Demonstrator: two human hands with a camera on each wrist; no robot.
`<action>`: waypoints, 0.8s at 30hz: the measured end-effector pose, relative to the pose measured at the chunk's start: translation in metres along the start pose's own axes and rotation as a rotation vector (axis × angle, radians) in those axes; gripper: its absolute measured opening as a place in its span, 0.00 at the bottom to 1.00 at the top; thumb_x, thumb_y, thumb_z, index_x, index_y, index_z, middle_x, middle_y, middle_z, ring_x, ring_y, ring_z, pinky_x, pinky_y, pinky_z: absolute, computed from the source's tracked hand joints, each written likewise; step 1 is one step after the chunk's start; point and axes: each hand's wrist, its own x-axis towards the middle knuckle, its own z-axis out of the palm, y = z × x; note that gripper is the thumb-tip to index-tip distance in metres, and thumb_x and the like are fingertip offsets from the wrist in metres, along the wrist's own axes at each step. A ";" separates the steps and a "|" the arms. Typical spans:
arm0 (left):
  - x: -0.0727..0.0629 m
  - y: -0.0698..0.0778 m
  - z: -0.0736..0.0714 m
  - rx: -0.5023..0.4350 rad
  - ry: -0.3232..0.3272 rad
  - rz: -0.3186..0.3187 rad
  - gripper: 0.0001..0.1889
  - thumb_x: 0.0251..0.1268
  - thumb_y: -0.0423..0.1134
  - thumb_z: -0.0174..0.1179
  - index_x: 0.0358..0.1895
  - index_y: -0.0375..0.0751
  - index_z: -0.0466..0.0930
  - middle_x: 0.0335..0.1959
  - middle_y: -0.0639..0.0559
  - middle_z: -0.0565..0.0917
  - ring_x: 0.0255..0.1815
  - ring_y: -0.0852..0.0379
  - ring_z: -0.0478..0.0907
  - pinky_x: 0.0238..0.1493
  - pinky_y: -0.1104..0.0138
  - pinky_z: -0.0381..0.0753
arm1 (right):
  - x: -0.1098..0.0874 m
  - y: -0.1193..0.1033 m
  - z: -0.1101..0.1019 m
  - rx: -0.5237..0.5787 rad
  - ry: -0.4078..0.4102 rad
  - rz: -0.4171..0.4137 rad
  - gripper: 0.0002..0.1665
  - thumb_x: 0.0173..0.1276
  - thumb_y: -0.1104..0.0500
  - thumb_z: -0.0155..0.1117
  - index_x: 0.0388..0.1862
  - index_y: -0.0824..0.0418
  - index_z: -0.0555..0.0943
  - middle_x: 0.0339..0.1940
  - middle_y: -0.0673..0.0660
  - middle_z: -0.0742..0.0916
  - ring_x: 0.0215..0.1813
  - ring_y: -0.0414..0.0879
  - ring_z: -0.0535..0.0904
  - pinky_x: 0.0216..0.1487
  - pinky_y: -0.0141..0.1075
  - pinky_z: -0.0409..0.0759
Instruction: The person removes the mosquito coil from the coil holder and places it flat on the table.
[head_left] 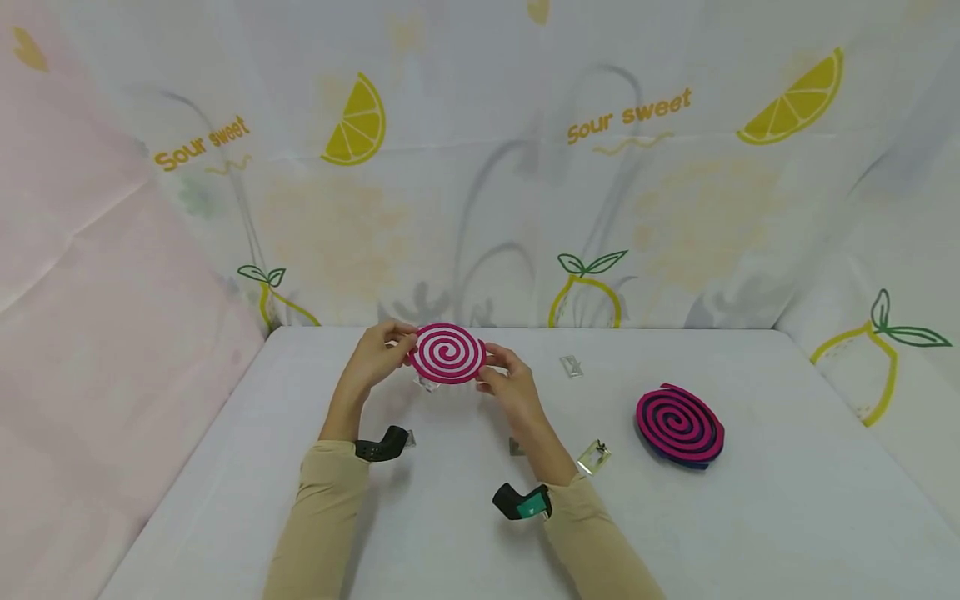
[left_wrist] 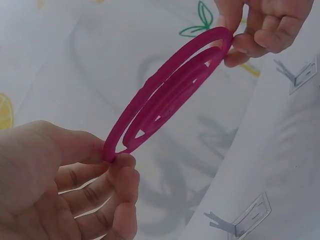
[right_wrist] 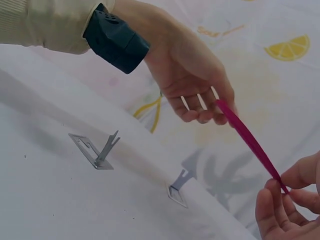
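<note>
A pink mosquito coil (head_left: 447, 326) is held up over the far part of the table, its flat spiral face toward the head camera. My left hand (head_left: 378, 358) pinches its left rim between thumb and fingers. On the opposite rim, my right hand (head_left: 516, 390) pinches it the same way. Seen nearly edge-on in the left wrist view, the coil (left_wrist: 131, 109) spans the space between both hands. Below the hands, a small metal coil stand (head_left: 427, 384) rests on the table, partly covered by the coil. Another stand (right_wrist: 92, 152) shows its upright forked prong in the right wrist view.
A stack of pink and dark blue mosquito coils (head_left: 680, 425) lies on the right of the white table (head_left: 780, 517). More metal stands sit around the arms, including one farther back (head_left: 572, 366) and one by the right forearm (head_left: 595, 457). A lemon-printed cloth (head_left: 480, 167) hangs behind.
</note>
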 end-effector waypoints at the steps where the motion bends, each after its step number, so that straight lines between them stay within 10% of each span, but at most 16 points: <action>1: -0.001 0.001 0.001 0.001 0.007 0.003 0.14 0.69 0.40 0.53 0.52 0.37 0.77 0.41 0.40 0.83 0.28 0.60 0.77 0.33 0.71 0.75 | 0.000 0.000 -0.001 0.001 -0.001 -0.001 0.26 0.65 0.68 0.56 0.63 0.61 0.72 0.50 0.61 0.78 0.38 0.41 0.80 0.42 0.31 0.83; 24: 0.000 0.015 0.043 -0.017 -0.025 0.094 0.14 0.67 0.40 0.55 0.52 0.40 0.75 0.36 0.41 0.84 0.32 0.39 0.81 0.26 0.69 0.74 | -0.004 -0.010 -0.048 -0.205 0.022 -0.018 0.26 0.67 0.66 0.55 0.65 0.57 0.70 0.54 0.60 0.77 0.39 0.41 0.80 0.45 0.33 0.82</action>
